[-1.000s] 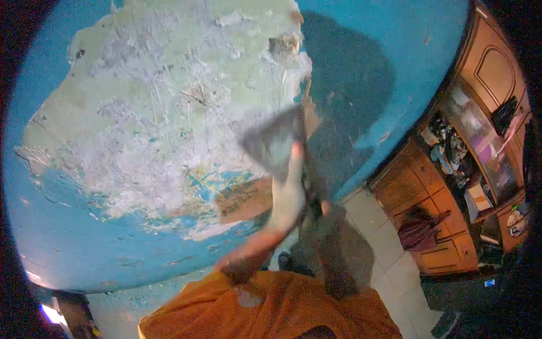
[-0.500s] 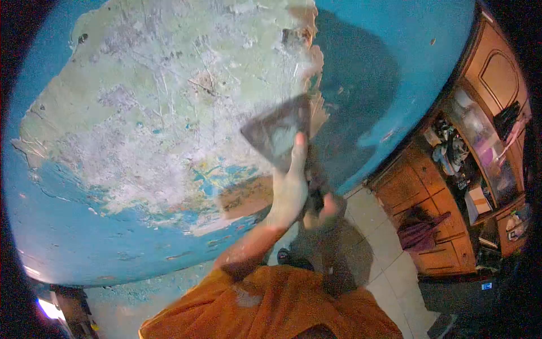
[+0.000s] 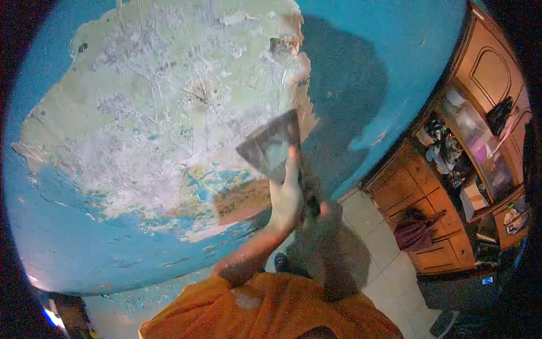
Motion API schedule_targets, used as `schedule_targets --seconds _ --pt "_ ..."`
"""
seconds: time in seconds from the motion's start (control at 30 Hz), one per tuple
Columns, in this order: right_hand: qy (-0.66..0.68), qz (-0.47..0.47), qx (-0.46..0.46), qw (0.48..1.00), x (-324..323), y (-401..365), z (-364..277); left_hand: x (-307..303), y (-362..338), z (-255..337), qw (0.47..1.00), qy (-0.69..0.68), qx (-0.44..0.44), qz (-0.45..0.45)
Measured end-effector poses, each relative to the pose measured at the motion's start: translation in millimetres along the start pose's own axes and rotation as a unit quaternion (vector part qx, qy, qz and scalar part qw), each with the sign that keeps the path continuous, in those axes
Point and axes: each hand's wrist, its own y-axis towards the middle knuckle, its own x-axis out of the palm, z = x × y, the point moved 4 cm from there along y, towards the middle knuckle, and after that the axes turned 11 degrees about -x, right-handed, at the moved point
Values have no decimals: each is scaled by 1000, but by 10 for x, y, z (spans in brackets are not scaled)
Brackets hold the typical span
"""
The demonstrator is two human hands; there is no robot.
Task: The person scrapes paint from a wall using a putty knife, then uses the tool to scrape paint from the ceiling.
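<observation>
A wide, triangular-bladed scraper (image 3: 270, 150) is against the wall (image 3: 186, 141), its blade over the bared pale patch near the right-hand edge of the blue paint. My left hand (image 3: 287, 198) is closed round its lower part, with one digit stretched up along the blade. Just below and to the right, my right hand (image 3: 319, 213) is closed at the dark handle end, mostly in shadow. Blue paint (image 3: 350, 73) with a ragged, flaking edge borders the patch. Small blue remnants and a brownish area lie below the blade.
Wooden cabinets (image 3: 412, 198) stand at the right, with cluttered shelves (image 3: 446, 150) and a dark purple cloth (image 3: 418, 230) hanging there. A black box-like object (image 3: 457, 291) is on the tiled floor (image 3: 361, 226). Paint flecks lie along the wall's foot.
The scraper and both hands have moved slightly down and to the left in the view. The wall and cabinets have also shifted a little left. Both hands keep their grip.
</observation>
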Motion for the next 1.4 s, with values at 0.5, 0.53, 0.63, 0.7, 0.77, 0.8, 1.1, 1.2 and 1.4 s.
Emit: schedule_targets --seconds 0.5,0.53,0.63,0.7,0.77,0.8,1.1,1.2,1.4 --pt "-38 -117 96 988 -108 320 -195 192 120 188 996 43 60 -49" --pt "2 -21 -21 1000 -79 249 -152 169 107 159 995 41 70 -51" --pt "40 58 -11 997 -39 324 -195 205 138 239 990 14 90 -108" --pt "-3 -11 127 992 -150 470 -356 300 214 354 989 -6 74 -131" --pt "20 15 81 996 -158 412 -295 335 234 342 989 -3 32 -142" --pt "44 43 35 997 -161 382 -301 322 214 255 989 -3 31 -144" --pt "46 -4 43 998 -180 812 -292 486 176 475 988 -41 75 -129" --pt "-35 47 -39 998 -174 650 -282 378 180 312 988 -36 105 -108" --pt "-165 125 -119 971 -367 684 -330 575 134 561 988 -44 84 -124"
